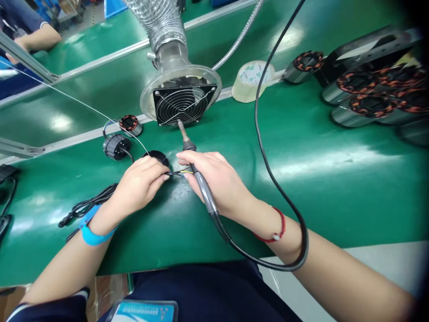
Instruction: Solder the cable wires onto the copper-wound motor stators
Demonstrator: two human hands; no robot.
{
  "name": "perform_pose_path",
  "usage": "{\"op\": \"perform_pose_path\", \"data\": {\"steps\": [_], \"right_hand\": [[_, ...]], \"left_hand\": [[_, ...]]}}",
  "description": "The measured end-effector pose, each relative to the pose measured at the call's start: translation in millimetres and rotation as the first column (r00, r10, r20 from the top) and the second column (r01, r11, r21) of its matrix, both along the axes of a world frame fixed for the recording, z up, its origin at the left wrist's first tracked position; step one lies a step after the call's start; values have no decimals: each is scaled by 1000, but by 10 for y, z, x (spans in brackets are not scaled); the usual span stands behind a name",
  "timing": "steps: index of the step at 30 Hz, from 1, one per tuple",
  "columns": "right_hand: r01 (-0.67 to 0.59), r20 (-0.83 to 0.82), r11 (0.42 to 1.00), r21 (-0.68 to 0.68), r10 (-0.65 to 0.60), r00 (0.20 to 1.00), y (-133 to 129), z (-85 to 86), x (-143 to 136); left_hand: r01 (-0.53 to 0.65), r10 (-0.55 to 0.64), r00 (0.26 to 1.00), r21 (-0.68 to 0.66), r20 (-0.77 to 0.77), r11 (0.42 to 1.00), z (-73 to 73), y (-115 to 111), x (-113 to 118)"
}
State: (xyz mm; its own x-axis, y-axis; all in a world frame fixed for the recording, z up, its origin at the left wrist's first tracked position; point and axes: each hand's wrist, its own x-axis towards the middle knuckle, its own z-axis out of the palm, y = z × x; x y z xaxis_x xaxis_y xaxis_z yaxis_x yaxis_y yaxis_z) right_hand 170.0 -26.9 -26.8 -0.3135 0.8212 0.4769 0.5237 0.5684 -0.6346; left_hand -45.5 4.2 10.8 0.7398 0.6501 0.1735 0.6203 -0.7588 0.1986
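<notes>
My right hand [217, 179] is closed around the grip of a soldering iron [205, 190], whose tip points away from me toward a fan grille. Its thumb and fingers also meet the ends of thin coloured wires [182, 171]. My left hand [142, 181] pinches the other end of these wires, coming from a black cable. Just beyond the left fingers sits a round black part [157, 156], partly hidden by the hand. A thin pale strand [97, 109], perhaps solder wire, runs down from the upper left to the left hand.
A fume duct with a fan [182, 105] stands straight ahead. Tape [251, 80] lies beside it, and several copper-wound stators [363, 109] stand at right. At left are a motor part [116, 146] and coiled cable [90, 201]. The iron's cord [259, 129] loops over my right forearm.
</notes>
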Motion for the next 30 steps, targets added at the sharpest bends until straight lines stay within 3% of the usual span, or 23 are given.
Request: {"op": "perform_pose_path", "data": {"steps": [7,11,20,26,30], "right_hand": [[-131,29,991,-28,132,991,133,6,10],[-176,34,984,-1,176,984,169,3,-42],[-111,146,992,67,100,984,130,7,33],[23,27,998,-56,-22,999,-8,58,194],[147,-57,983,-112,-154,986,-182,54,267]], "left_hand": [[-52,28,996,290,87,955,-123,-76,45],[-65,37,996,359,85,931,-149,-105,91],[-30,59,996,363,-70,931,-73,-164,67],[-46,71,989,194,-128,980,40,-132,148],[34,-27,998,140,-51,990,14,-99,202]]}}
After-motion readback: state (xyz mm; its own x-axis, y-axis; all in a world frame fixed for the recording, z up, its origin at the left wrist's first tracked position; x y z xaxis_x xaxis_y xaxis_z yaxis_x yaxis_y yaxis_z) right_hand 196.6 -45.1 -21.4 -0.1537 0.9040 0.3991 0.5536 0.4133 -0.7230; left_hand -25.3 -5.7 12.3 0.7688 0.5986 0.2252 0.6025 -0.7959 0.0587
